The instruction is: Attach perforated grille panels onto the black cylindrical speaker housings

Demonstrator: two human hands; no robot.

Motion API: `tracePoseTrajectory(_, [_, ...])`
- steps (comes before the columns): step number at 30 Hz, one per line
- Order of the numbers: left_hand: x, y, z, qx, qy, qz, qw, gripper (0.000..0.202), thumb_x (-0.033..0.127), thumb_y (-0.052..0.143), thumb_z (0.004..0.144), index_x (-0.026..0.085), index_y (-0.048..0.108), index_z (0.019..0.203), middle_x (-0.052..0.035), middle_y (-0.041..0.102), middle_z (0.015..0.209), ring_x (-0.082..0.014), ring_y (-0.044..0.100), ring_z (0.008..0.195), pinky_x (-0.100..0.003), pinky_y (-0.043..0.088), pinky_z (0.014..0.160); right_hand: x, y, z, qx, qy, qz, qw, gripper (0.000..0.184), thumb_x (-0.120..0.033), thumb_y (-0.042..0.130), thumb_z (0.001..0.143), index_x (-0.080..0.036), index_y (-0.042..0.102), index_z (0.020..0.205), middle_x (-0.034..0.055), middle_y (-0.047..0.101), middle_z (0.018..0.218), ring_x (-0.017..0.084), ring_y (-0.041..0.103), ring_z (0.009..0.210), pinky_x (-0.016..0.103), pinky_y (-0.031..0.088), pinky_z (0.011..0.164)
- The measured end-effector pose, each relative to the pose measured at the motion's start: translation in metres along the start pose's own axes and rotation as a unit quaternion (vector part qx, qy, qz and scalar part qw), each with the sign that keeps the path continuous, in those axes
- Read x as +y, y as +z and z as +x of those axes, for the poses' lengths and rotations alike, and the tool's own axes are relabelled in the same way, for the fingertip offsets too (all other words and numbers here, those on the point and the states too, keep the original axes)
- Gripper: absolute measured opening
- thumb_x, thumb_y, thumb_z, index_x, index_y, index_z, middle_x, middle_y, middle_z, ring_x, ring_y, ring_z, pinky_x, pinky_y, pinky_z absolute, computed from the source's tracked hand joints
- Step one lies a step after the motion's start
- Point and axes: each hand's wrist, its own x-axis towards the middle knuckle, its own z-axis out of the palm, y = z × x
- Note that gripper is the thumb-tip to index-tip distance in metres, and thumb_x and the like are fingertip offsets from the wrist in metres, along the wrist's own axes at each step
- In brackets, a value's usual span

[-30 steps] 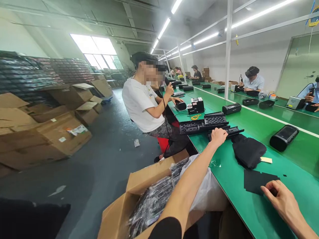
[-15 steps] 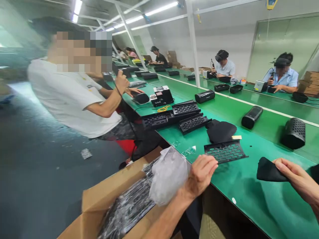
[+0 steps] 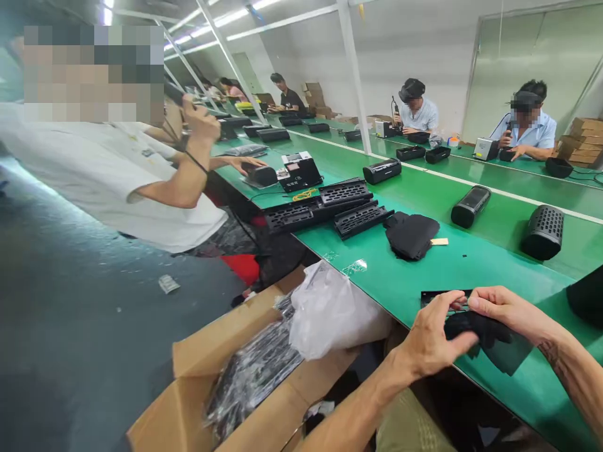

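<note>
A piece of thin black cloth (image 3: 506, 351) hangs from my right hand (image 3: 513, 314), whose thumb and fingers pinch it at its upper part. Close beside it is my left hand (image 3: 431, 342), thumb spread away from the fingers over the cloth, fingertips near those of the right hand. Behind both hands a black slotted grille panel (image 3: 429, 297) shows only its upper left corner; the hands and cloth cover the rest. Farther up the green table, a stack of black cloth pieces (image 3: 411, 237) lies by a small pale yellow strip (image 3: 440, 242).
Several slotted black panels (image 3: 360, 218) lie past the cloth stack. Black speaker-like housings (image 3: 543, 231) stand on the green line (image 3: 424, 194). An open carton (image 3: 193, 364) with plastic-wrapped parts and a white bag (image 3: 325, 314) sits at the table edge. A co-worker (image 3: 179, 182) works at left.
My left hand has moved right, bringing the grille panel nearer to me and to my right hand. The two hands now meet around the black cloth. The view has shifted slightly.
</note>
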Motion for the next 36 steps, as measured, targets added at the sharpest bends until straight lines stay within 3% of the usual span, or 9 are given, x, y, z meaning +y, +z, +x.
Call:
tracePoseTrajectory(2, [0.006, -0.002, 0.009, 0.017, -0.058, -0.020, 0.998, 0.022, 0.026, 0.063, 0.092, 0.021, 0.073, 0.111, -0.0052, 0.080, 0.101, -0.0201, 0.074, 0.090, -0.031, 0.058, 0.086, -0.003, -0.001, -0.003, -0.018, 0.000, -0.009, 1.000, 0.063, -0.081, 0.072, 0.081, -0.020, 0.053, 0.078, -0.0083, 0.039, 0.059, 0.008, 0.029, 0.050, 0.023, 0.023, 0.045])
tracePoseTrajectory(4, [0.010, -0.009, 0.017, 0.014, -0.108, -0.031, 0.994, 0.020, 0.026, 0.057, 0.094, 0.022, 0.077, 0.097, -0.0024, 0.078, 0.087, -0.0177, 0.070, 0.077, -0.028, 0.055, 0.075, -0.005, -0.007, -0.010, -0.056, -0.003, -0.031, 0.998, 0.058, -0.073, 0.081, 0.078, -0.020, 0.059, 0.083, -0.0084, 0.040, 0.060, 0.009, 0.027, 0.053, 0.023, 0.021, 0.047])
tracePoseTrajectory(7, [0.012, -0.022, 0.024, -0.007, -0.163, -0.035, 0.986, 0.026, 0.032, 0.055, 0.095, 0.022, 0.079, 0.096, -0.0015, 0.077, 0.082, -0.0174, 0.066, 0.071, -0.027, 0.049, 0.067, -0.001, -0.019, -0.019, -0.093, -0.017, -0.065, 0.993, 0.048, -0.060, 0.084, 0.079, -0.019, 0.059, 0.077, -0.0058, 0.045, 0.065, 0.011, 0.034, 0.059, 0.025, 0.027, 0.053])
tracePoseTrajectory(12, [0.000, -0.025, 0.029, -0.031, -0.221, 0.064, 0.973, 0.032, 0.028, 0.047, 0.097, 0.021, 0.077, 0.091, -0.0022, 0.076, 0.079, -0.0187, 0.067, 0.072, -0.028, 0.049, 0.070, 0.023, -0.033, -0.009, 0.114, -0.004, -0.108, 0.988, 0.049, -0.069, 0.068, 0.083, -0.021, 0.059, 0.076, -0.0012, 0.058, 0.066, 0.016, 0.055, 0.061, 0.029, 0.047, 0.061])
tracePoseTrajectory(16, [-0.005, -0.015, 0.026, -0.099, -0.267, 0.192, 0.939, 0.035, 0.030, 0.047, 0.099, 0.022, 0.071, 0.076, -0.0050, 0.074, 0.071, -0.0238, 0.070, 0.072, -0.033, 0.046, 0.072, 0.045, -0.039, 0.014, 0.177, 0.014, -0.175, 0.968, 0.044, -0.066, 0.065, 0.080, -0.023, 0.056, 0.072, -0.0026, 0.055, 0.059, 0.016, 0.052, 0.054, 0.029, 0.040, 0.054])
tracePoseTrajectory(21, [-0.005, -0.027, 0.021, -0.087, -0.316, 0.337, 0.883, 0.045, 0.053, 0.044, 0.104, 0.023, 0.066, 0.079, -0.0101, 0.076, 0.088, -0.0330, 0.073, 0.090, -0.041, 0.047, 0.079, 0.065, -0.052, 0.024, 0.267, 0.027, -0.266, 0.926, 0.034, -0.057, 0.068, 0.078, -0.025, 0.062, 0.087, -0.0002, 0.065, 0.071, 0.021, 0.058, 0.065, 0.032, 0.037, 0.060])
tracePoseTrajectory(25, [-0.018, -0.036, 0.024, -0.105, -0.299, 0.302, 0.899, 0.041, 0.062, 0.059, 0.096, 0.024, 0.067, 0.110, -0.0096, 0.074, 0.114, -0.0333, 0.069, 0.110, -0.039, 0.049, 0.083, 0.073, -0.053, 0.025, 0.285, 0.025, -0.304, 0.909, 0.043, -0.060, 0.067, 0.079, -0.025, 0.067, 0.103, 0.0019, 0.067, 0.080, 0.024, 0.062, 0.072, 0.034, 0.040, 0.065])
tracePoseTrajectory(28, [-0.033, -0.031, 0.025, -0.083, -0.314, 0.285, 0.902, 0.047, 0.059, 0.066, 0.093, 0.023, 0.063, 0.122, -0.0101, 0.071, 0.120, -0.0327, 0.068, 0.112, -0.040, 0.050, 0.085, 0.077, -0.049, 0.027, 0.277, 0.014, -0.318, 0.907, 0.039, -0.053, 0.067, 0.078, -0.024, 0.072, 0.103, 0.0038, 0.069, 0.084, 0.025, 0.063, 0.076, 0.035, 0.041, 0.067])
tracePoseTrajectory(36, [-0.054, -0.022, 0.025, -0.029, -0.260, 0.228, 0.938, 0.010, 0.029, 0.060, 0.096, 0.024, 0.069, 0.094, -0.0048, 0.071, 0.102, -0.0257, 0.066, 0.105, -0.036, 0.050, 0.088, 0.075, -0.042, 0.021, 0.263, -0.026, -0.259, 0.929, 0.028, -0.053, 0.067, 0.081, -0.025, 0.071, 0.082, 0.0032, 0.065, 0.079, 0.023, 0.058, 0.072, 0.036, 0.043, 0.070])
